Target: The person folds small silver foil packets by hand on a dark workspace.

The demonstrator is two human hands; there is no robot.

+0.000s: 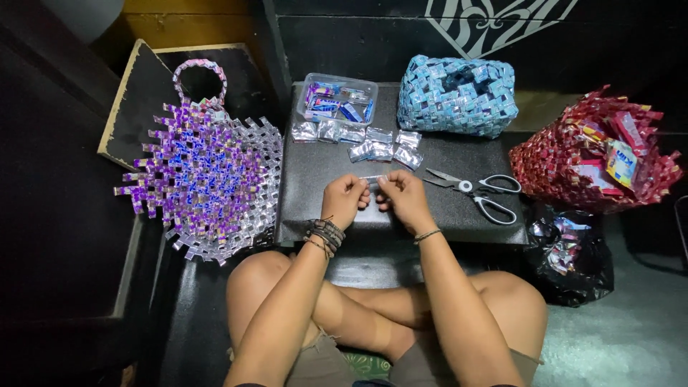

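Observation:
My left hand (345,199) and my right hand (403,197) meet over a black board (322,154), pinching between their fingertips a small silver foil strip (373,178). Both hands are closed on it. Just beyond them lie several folded silver foil pieces (358,140) in a loose row. Black-and-white scissors (476,190) rest on the board to the right of my right hand. A clear plastic tub (337,100) with blue and purple wrappers stands at the board's far edge.
A purple and silver woven piece with a loop handle (208,175) lies at left. A blue woven bag (459,94) sits at the back, a red woven piece (595,150) at right. A black plastic bag of wrappers (570,247) is below it. My crossed legs are in front.

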